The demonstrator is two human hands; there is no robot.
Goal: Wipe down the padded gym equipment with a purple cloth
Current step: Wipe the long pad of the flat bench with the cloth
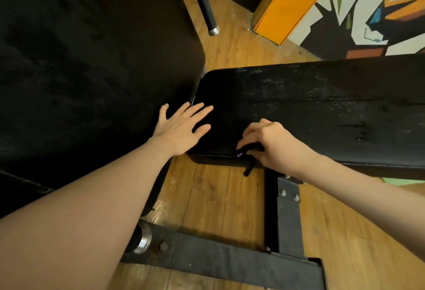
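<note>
Left hand (181, 126) flat on near end of black padded bench (299, 105), fingers straight and spread, grasping nothing. Right hand (264, 143) at front edge of same pad, fingers curled around dark cloth (249, 166), mostly hidden; small purple spot visible under fingertips, one end hanging over wooden floor (220, 197)

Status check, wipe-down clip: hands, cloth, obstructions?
Left hand flat on bench pad. Right hand gripping dark cloth at pad edge. Nothing blocking.
</note>
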